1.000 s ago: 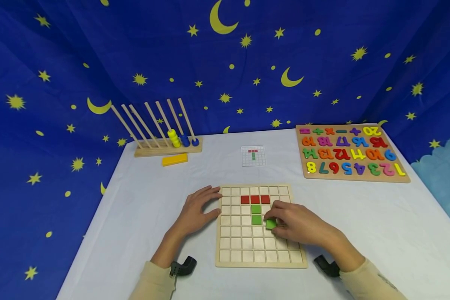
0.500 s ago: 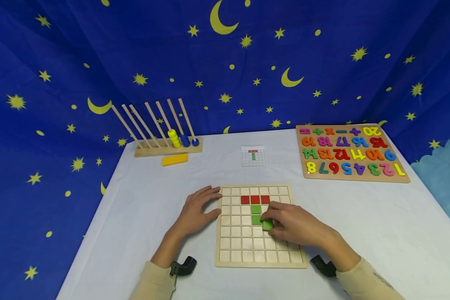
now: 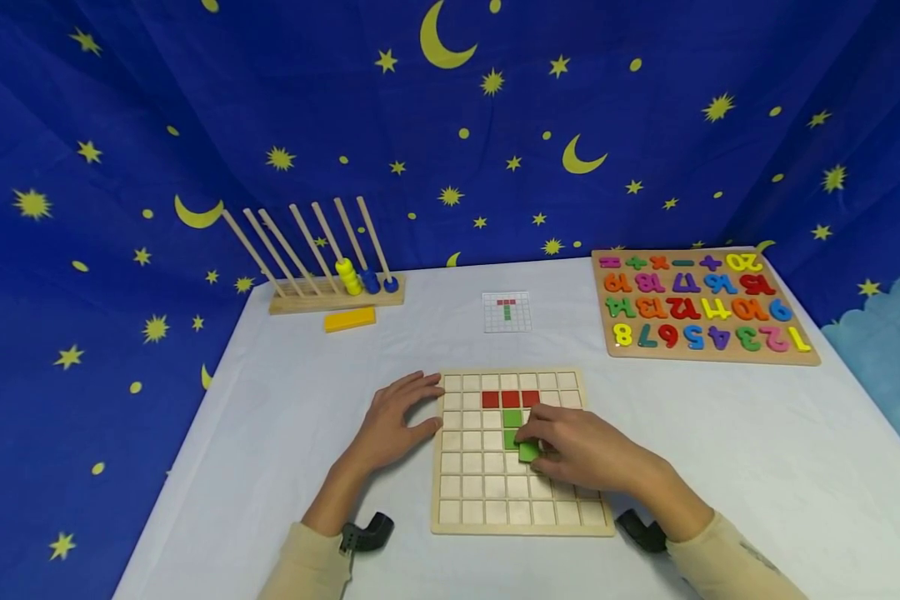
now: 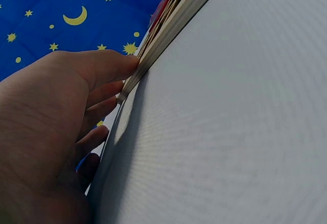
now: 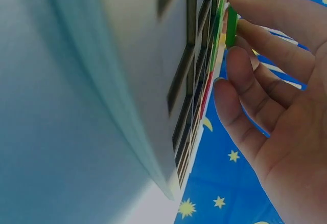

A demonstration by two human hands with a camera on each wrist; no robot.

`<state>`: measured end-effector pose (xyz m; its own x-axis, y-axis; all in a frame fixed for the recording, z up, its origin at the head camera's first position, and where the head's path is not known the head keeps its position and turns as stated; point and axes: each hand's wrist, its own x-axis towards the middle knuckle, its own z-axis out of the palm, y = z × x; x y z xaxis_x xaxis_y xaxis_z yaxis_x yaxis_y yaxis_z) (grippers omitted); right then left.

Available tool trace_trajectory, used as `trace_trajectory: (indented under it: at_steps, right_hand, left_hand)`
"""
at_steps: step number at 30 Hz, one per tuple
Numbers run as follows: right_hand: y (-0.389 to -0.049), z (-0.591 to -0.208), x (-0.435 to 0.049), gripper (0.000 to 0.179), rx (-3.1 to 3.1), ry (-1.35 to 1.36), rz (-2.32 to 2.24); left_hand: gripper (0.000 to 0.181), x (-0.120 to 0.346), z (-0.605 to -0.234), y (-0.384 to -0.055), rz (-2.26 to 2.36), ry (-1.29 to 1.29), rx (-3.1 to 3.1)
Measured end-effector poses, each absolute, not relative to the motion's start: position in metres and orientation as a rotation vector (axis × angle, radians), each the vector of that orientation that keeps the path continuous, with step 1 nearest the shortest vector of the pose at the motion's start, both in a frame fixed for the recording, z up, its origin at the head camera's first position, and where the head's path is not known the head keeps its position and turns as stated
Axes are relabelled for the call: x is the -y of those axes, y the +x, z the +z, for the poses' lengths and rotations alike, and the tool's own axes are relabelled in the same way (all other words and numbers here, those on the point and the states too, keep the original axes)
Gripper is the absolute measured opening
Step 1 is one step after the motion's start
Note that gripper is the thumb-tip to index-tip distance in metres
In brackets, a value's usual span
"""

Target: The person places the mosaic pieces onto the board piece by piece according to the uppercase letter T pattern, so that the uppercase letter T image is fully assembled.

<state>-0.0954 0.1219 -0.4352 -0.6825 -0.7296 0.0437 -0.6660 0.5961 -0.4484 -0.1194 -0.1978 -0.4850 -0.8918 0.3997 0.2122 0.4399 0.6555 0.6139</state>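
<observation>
My right hand [image 3: 588, 450] pinches a green square tile [image 3: 528, 452] between thumb and fingers, over the wooden grid board [image 3: 461, 487]. In the right wrist view that green tile [image 5: 231, 27] stands on edge between the fingertips, close to the board's face. Three red tiles [image 3: 510, 399] form a row in the upper part of the grid. Below the middle one sit two green tiles [image 3: 512, 418] in a column, the lower partly covered by the held tile and fingers. My left hand [image 3: 392, 421] lies at the board's left edge, thumb and fingertips touching the rim [image 4: 168, 27].
Behind the board lies a small pattern card [image 3: 507, 312] with a red and green T. At the back left stands a peg rack [image 3: 292, 302] with yellow and blue beads, a yellow block [image 3: 349, 319] before it. A number puzzle [image 3: 712, 308] lies back right.
My right hand has carried the green tile leftward over the board, toward the green column. The left hand has stayed at the board's edge.
</observation>
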Motion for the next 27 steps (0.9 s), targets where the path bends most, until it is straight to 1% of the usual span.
trace_trajectory:
  at_steps: [6, 27]
  right_hand:
    - [-0.097, -0.434, -0.118, 0.024, -2.688, -1.225, -0.661]
    - [-0.096, -0.431, -0.105, 0.021, -2.658, -1.243, -0.568]
  left_hand:
    - [0.044, 0.198, -0.485, -0.120, -1.067, -0.706, 2.810]
    - [0.044, 0.197, -0.485, -0.119, -1.054, -0.719, 2.802]
